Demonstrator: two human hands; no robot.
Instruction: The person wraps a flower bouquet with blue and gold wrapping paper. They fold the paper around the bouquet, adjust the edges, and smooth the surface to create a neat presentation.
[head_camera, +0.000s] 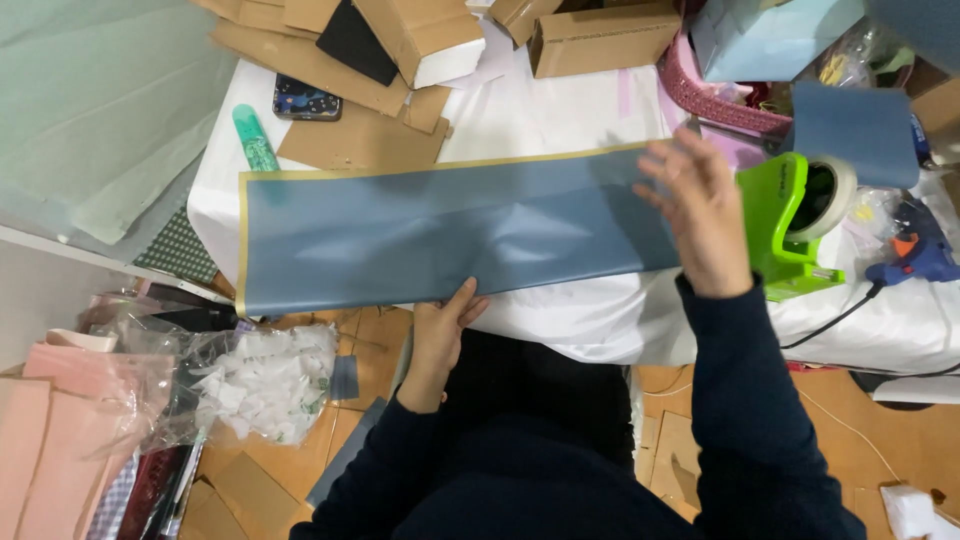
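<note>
Blue sheet's (430, 235) right end behind right hand (700, 215)

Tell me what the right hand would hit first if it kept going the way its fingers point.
The right hand points up and left over the blue sheet; likely the cardboard box at the table's far edge, though height is unclear.

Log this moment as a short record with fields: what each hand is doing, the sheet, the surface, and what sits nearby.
left hand: left hand pinches the near edge of the blue sheet
right hand: right hand lies spread over the sheet's right end
sheet: long blue sheet with a gold border, held flat across the table
surface: table under a white cloth
nearby right: green tape dispenser, blue glue gun
nearby far side: cardboard pieces, phone
</note>
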